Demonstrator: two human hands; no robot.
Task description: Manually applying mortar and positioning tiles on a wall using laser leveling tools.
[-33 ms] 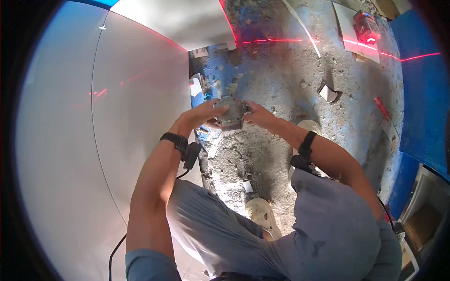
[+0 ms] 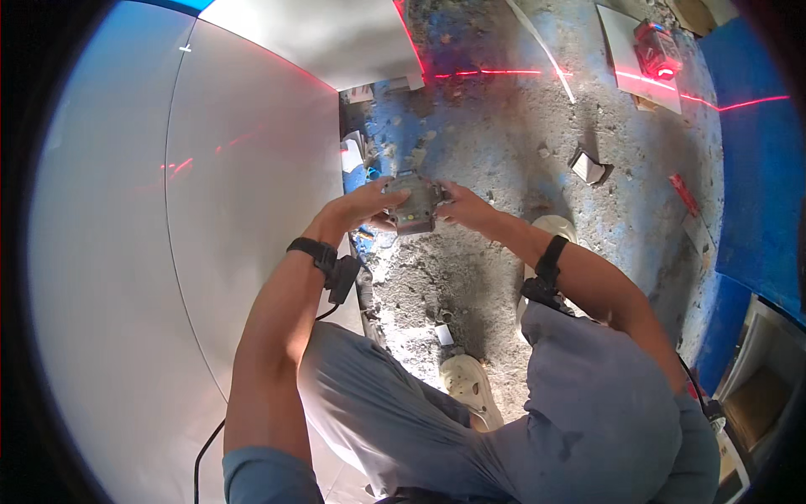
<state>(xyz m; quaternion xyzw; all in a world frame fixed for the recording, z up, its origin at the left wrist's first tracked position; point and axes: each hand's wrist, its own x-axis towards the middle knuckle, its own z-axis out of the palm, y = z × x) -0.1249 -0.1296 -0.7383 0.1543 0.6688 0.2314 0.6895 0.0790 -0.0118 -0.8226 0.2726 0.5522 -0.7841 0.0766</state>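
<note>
A grey, box-shaped device (image 2: 412,204) with a dark lower end and small coloured marks on top is held between my hands, over the floor close to the tiled wall. My left hand (image 2: 369,204) wraps its left side, thumb across the top and fingers partly under it. On the opposite side, my right hand (image 2: 460,207) closes its fingers at the device's edge. The body of the device hides some fingertips and its underside. What kind of device it is cannot be made out.
Large pale tiles (image 2: 252,193) form the wall on my left. A red laser level (image 2: 657,52) on a white board casts red lines across the rough floor (image 2: 495,134). A tile fragment (image 2: 588,166), a red-handled tool (image 2: 684,195) and a blue panel (image 2: 760,168) lie toward the right.
</note>
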